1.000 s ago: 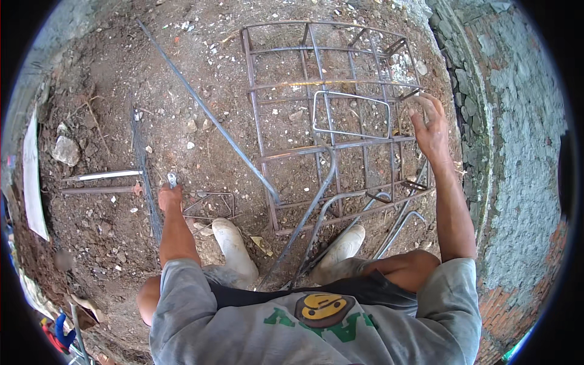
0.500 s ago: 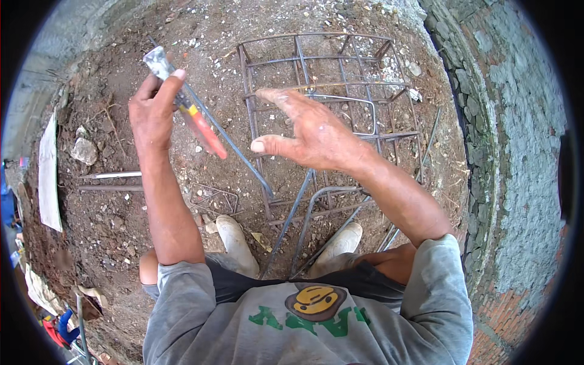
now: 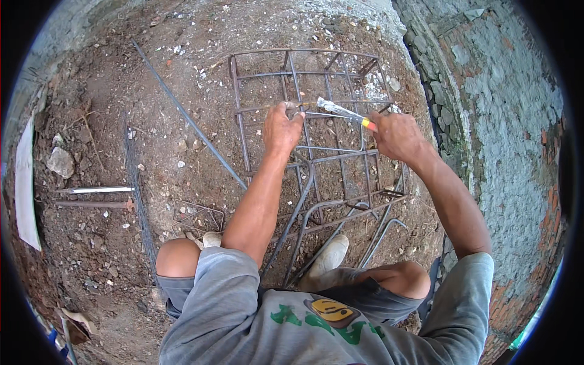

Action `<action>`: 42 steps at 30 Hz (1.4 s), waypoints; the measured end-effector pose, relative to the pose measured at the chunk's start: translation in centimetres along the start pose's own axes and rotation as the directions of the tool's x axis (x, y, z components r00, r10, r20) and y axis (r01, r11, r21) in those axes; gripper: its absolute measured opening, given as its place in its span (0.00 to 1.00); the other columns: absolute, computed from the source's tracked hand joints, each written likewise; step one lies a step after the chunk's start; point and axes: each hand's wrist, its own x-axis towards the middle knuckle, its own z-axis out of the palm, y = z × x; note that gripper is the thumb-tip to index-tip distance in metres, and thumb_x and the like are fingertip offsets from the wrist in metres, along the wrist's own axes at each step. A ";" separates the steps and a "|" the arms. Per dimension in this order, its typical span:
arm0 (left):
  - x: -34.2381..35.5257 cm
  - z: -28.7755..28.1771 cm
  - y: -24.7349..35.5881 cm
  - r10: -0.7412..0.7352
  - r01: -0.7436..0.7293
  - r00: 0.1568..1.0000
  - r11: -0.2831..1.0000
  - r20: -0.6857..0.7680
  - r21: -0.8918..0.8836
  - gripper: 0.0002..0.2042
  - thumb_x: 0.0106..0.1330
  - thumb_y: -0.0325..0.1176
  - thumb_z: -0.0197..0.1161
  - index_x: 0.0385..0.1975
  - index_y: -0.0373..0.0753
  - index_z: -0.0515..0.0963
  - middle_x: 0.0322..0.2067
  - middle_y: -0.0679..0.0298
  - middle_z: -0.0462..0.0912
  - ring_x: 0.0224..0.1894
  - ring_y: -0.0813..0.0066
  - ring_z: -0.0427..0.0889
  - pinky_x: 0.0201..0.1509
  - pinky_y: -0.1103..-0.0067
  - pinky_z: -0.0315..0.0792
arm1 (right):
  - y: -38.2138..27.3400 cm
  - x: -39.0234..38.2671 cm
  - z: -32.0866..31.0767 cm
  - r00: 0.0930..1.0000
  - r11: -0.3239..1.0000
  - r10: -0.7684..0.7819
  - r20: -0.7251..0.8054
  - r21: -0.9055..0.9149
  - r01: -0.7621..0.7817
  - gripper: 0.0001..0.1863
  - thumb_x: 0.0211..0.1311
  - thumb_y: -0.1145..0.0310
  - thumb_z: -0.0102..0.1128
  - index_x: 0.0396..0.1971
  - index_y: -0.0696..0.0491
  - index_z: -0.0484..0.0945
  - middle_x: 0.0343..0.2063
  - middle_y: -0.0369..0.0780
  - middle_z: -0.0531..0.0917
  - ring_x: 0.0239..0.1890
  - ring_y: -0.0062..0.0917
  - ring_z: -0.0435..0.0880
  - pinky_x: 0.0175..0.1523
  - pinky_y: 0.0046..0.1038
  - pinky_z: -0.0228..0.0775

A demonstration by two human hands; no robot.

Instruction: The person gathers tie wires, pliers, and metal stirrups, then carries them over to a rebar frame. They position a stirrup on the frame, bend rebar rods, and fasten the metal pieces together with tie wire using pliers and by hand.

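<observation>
A cage of thin steel rebar [image 3: 238,91] lies on the dirt in front of me. At a crossing of its bars, my left hand [image 3: 281,129] is closed with thumb and fingers pinched around a steel bar. Any small wire there is too fine to make out. My right hand [image 3: 398,135] grips a pair of pincers [image 3: 342,111] by their yellow-and-red handles. The pincers' grey head points left over the cage, a short way right of my left fingertips. A bent rebar hoop [image 3: 331,148] rests across the cage just below both hands.
Bent rebar rods [image 3: 316,207] stick out of the cage between my boots [image 3: 328,255]. A long straight rod [image 3: 182,112] and a bundle of thin wire [image 3: 137,194] lie left. A rough wall [image 3: 511,134] runs along the right; a stone [image 3: 61,162] sits far left.
The pincers have passed from my left hand to my right and swung over the cage. My left hand has moved right and closed on a bar; my right hand, open before, now grips the handles.
</observation>
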 end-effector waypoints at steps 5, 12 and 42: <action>-0.2 2.4 -2.3 -0.056 0.061 0.998 0.989 0.041 -0.132 0.18 0.55 0.36 0.64 0.44 0.33 0.75 0.38 0.55 0.81 0.39 0.62 0.81 0.48 0.72 0.72 | -0.2 3.1 -0.5 0.957 0.923 -0.129 -0.261 -0.384 0.019 0.24 0.59 0.62 0.56 0.52 0.56 0.63 0.38 0.46 0.78 0.49 0.37 0.75 0.49 0.34 0.70; 0.1 5.9 -3.8 -0.137 0.208 0.978 0.735 0.159 -0.646 0.08 0.70 0.28 0.46 0.46 0.39 0.68 0.35 0.61 0.79 0.31 0.77 0.81 0.29 0.84 0.73 | -1.7 6.0 -0.7 0.799 0.774 -0.356 -0.484 -0.632 -0.038 0.33 0.52 0.61 0.59 0.57 0.57 0.59 0.51 0.44 0.65 0.60 0.37 0.60 0.61 0.37 0.56; -1.9 4.5 -1.1 -0.208 0.154 0.978 0.817 -0.034 -0.555 0.07 0.65 0.30 0.50 0.40 0.36 0.72 0.29 0.55 0.78 0.35 0.63 0.79 0.38 0.70 0.69 | -5.2 7.8 -8.0 0.769 0.982 0.171 0.616 -0.170 -0.082 0.14 0.54 0.65 0.58 0.37 0.59 0.80 0.34 0.45 0.83 0.36 0.34 0.84 0.38 0.37 0.76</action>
